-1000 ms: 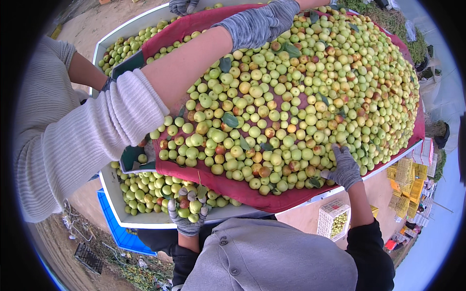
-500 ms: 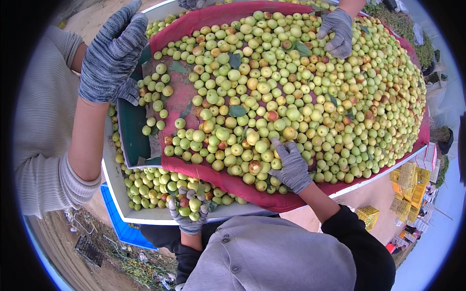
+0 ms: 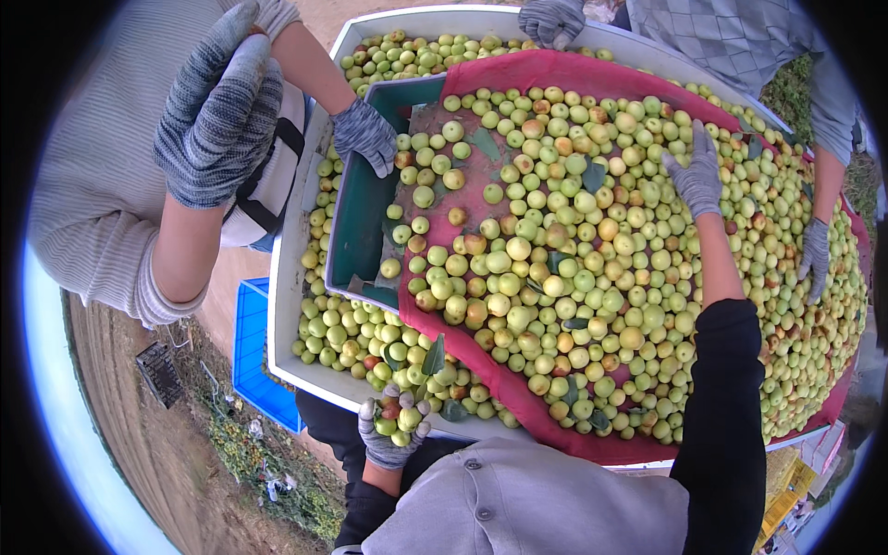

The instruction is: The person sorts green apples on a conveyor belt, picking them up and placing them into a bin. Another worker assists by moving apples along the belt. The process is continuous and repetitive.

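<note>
My left hand, in a grey knit glove, is cupped around a handful of small green fruits at the near rim of the white bin. My right hand, gloved and on a black sleeve, lies flat with its fingers spread on the heap of green and reddish fruits. That heap covers a red cloth. A green crate sits under the cloth's left end.
A person in a pale sweater stands at the left, one gloved hand raised, the other hand on the green crate's rim. Another person's gloved hands work the far side. A blue crate lies below the bin.
My right hand has moved from the near middle of the heap up and to the right. The person at the left has drawn an arm back off the heap and raised one hand.
</note>
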The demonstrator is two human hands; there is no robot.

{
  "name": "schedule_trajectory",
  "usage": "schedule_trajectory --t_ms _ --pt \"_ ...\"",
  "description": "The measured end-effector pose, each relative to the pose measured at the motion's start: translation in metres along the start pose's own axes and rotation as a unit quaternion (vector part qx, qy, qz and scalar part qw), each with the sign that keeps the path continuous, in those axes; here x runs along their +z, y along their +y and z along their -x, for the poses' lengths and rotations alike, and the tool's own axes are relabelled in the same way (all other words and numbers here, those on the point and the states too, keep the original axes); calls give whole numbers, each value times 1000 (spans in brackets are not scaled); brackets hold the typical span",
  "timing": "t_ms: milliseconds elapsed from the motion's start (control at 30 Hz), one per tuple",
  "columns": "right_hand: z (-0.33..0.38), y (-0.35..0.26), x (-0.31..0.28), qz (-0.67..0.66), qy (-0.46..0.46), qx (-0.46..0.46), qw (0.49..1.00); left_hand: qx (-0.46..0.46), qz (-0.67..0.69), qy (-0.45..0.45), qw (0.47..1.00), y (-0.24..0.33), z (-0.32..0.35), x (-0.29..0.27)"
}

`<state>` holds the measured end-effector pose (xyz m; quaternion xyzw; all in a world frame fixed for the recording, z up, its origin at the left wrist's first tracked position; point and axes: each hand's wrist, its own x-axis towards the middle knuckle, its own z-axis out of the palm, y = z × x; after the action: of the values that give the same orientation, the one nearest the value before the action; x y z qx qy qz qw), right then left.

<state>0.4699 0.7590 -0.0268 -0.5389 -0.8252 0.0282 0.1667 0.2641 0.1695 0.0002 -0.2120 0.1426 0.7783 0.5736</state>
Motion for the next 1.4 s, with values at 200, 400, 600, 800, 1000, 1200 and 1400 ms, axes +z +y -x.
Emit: schedule_trajectory --t_ms 200,400,600,800,1000,1200,1400 --pt "-44 -3 59 122 -68 95 986 78 40 21 996 -4 12 -13" --pt "-16 -87 77 67 -122 -64 988 38 25 -27 999 -3 0 -12" --pt "57 -196 87 -39 -164 -172 971 40 -37 -57 997 -5 2 -7" --pt "149 -218 56 -119 -175 -247 946 47 -11 -86 995 -8 10 -2" --pt "229 -133 -19 -231 -95 -258 933 -15 -15 -90 996 -14 0 -6" --pt "283 39 -101 -63 138 -9 988 -45 29 -86 995 -15 -10 -4" --pt "296 44 -77 144 15 -9 989 -56 -23 -98 993 -18 -18 5"
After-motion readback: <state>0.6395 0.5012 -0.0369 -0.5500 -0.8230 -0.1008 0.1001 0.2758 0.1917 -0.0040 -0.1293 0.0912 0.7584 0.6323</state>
